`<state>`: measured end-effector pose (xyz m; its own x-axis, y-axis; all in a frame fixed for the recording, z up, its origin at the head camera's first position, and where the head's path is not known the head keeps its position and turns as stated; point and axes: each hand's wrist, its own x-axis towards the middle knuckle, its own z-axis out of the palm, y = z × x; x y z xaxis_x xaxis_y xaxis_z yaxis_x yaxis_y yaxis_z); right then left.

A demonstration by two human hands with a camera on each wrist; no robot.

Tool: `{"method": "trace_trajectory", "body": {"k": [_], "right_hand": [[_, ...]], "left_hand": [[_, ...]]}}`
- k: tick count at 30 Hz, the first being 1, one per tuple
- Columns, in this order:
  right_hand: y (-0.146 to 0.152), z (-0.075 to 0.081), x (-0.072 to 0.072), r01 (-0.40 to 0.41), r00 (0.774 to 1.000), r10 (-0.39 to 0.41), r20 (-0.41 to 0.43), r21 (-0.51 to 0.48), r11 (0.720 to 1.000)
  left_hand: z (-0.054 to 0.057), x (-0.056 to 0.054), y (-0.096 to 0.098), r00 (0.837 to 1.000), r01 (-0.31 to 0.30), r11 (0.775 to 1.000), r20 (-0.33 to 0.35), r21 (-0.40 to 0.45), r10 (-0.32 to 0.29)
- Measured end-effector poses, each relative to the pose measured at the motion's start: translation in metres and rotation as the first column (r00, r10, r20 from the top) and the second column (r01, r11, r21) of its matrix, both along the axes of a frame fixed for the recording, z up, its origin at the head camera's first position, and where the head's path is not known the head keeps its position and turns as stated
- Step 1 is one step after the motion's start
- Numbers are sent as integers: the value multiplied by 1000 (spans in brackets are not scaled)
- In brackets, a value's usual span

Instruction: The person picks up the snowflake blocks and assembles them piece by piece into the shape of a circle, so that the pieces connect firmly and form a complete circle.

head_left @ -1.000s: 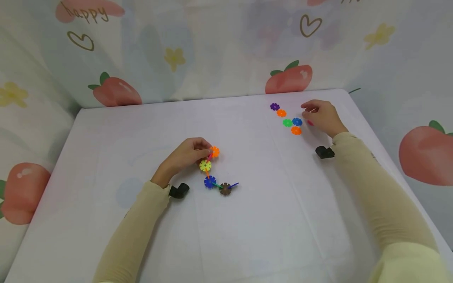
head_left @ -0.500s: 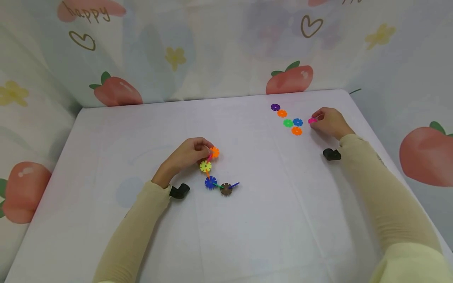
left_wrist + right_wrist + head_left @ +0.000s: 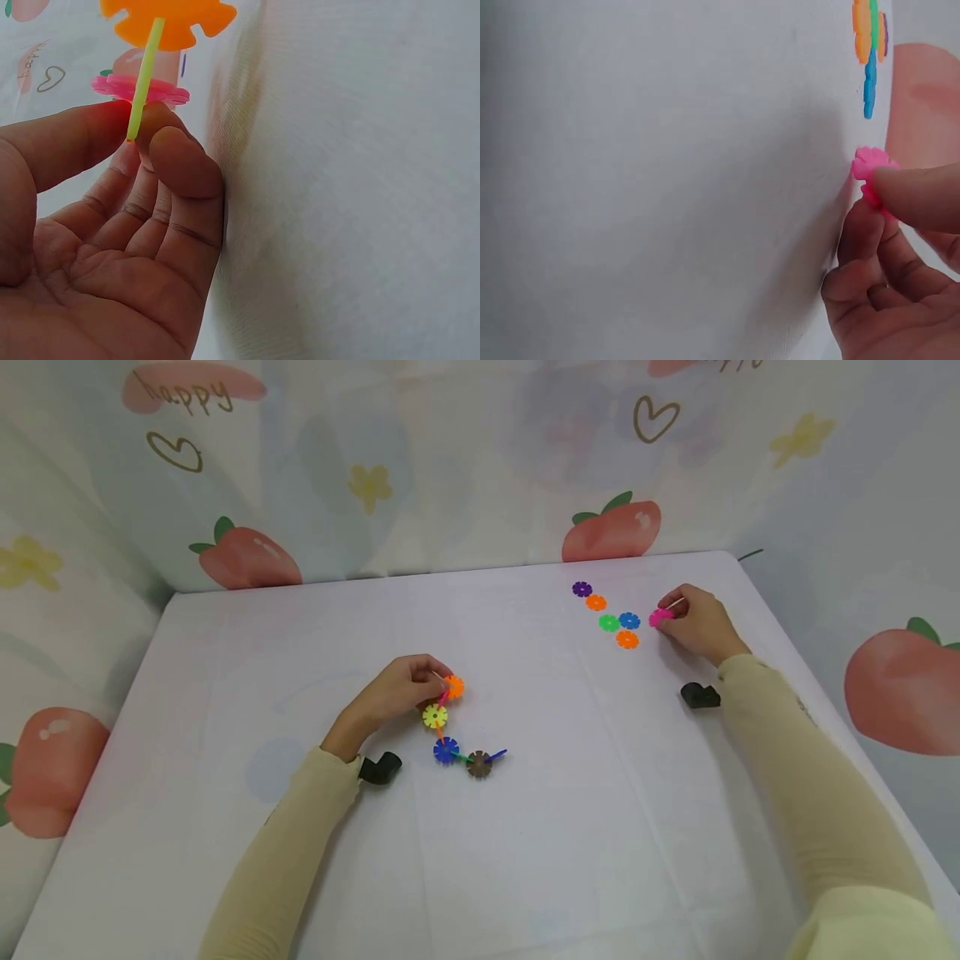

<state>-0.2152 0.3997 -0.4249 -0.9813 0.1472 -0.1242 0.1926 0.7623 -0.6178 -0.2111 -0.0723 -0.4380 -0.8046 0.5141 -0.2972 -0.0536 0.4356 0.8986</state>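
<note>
My left hand pinches a linked chain of plastic snowflake discs at its upper end, beside an orange disc. Down the chain come a yellow disc, a blue disc and a brown disc, joined by discs seen edge-on. In the left wrist view, thumb and fingertips grip right below a pink disc, next to a yellow one on edge. At the far right my right hand pinches a loose pink snowflake disc between thumb and fingers, close over the table.
Several loose discs lie left of my right hand: purple, orange, green, blue and a second orange disc. The white-covered table meets a printed cloth backdrop behind.
From hovering with parted fingers, my right hand has lowered slightly to the right and taken the pink disc, now tilted more into view. The left hand and chain stay put.
</note>
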Motion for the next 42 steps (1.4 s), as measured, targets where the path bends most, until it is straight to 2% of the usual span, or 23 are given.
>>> {"method": "trace_trajectory", "body": {"k": [7,16,25,31,42], "right_hand": [[-13,0,5,-21,998,14,-60,-102,995],[-44,1,5,-58,997,50,-56,-163,985],[-79,3,5,-152,988,136,-72,-309,939],[-100,2,6,-196,981,182,-71,-328,924],[-127,1,9,-247,969,239,-62,-319,915]], "left_hand": [[1,1,-3,1000,9,1000,3,8,-9],[0,2,-2,1000,3,1000,3,1,-3],[2,3,-1,1000,-1,1000,0,-3,1],[1,2,0,1000,11,1000,-2,6,-11],[0,1,-1,1000,8,1000,-4,0,-8]]}}
